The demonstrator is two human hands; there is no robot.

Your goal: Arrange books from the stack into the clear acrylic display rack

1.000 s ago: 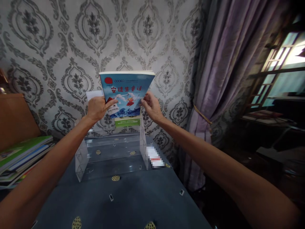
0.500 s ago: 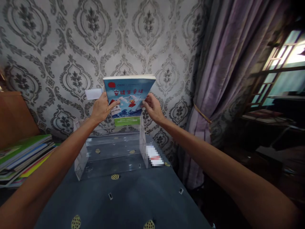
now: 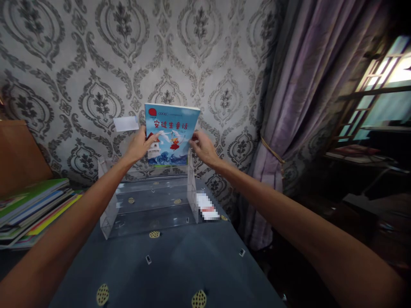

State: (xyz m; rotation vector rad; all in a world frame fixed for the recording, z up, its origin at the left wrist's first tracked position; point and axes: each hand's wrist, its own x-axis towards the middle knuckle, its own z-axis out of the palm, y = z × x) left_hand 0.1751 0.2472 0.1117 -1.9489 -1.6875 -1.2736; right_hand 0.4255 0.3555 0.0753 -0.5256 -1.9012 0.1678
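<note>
Blue paperback storybook with red title (image 3: 171, 134) held upright, cover facing wearer, at back tier of clear acrylic stepped rack (image 3: 150, 201) on dark blue patterned tablecloth (image 3: 180, 265). Left hand (image 3: 139, 145) fingers closed on left edge; right hand (image 3: 202, 147) pinching right edge. Two-sided grip apparently keeps book square. Stack of colourful books (image 3: 35, 207) left.

Dim indoor scene. Daylight enters through the window (image 3: 382, 98) at right, overexposed at its upper panes; the area beneath it falls into deep shadow. The wallpaper (image 3: 96, 64) is evenly and softly lit. Wide-angle distortion bends the edges; corners darken, and forearms near the lens appear soft.
</note>
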